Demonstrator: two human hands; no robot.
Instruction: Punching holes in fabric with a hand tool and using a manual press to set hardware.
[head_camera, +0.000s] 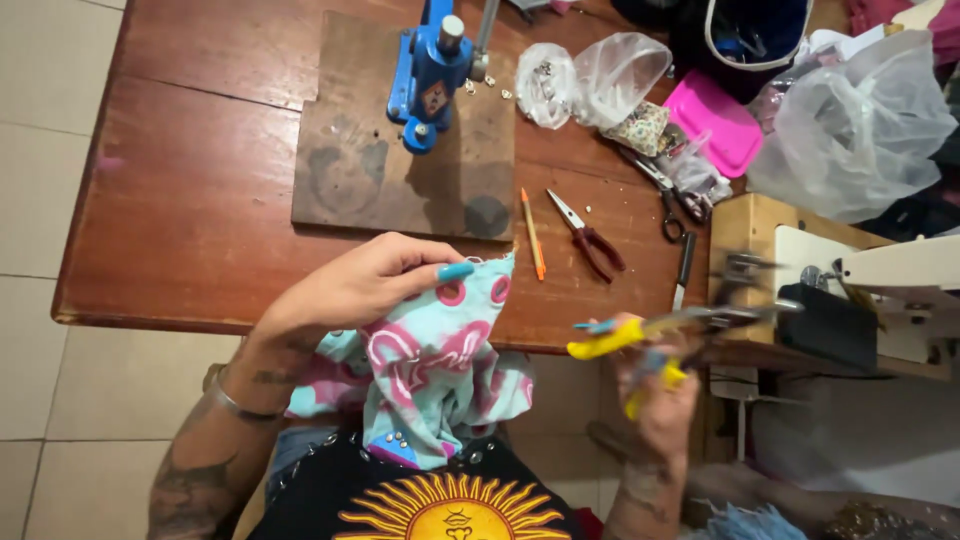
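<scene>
My left hand pinches the upper edge of a light blue cloth with pink patterns, holding it up over my lap at the near edge of the wooden table. My right hand grips a yellow-handled tool, blurred by motion, with its metal jaws pointing right toward the sewing machine. The two hands are apart, the tool to the right of the cloth.
A blue hand press stands on a wooden board. An orange pen, red-handled pliers, scissors, plastic bags, a pink box lie on the table. A sewing machine sits at right.
</scene>
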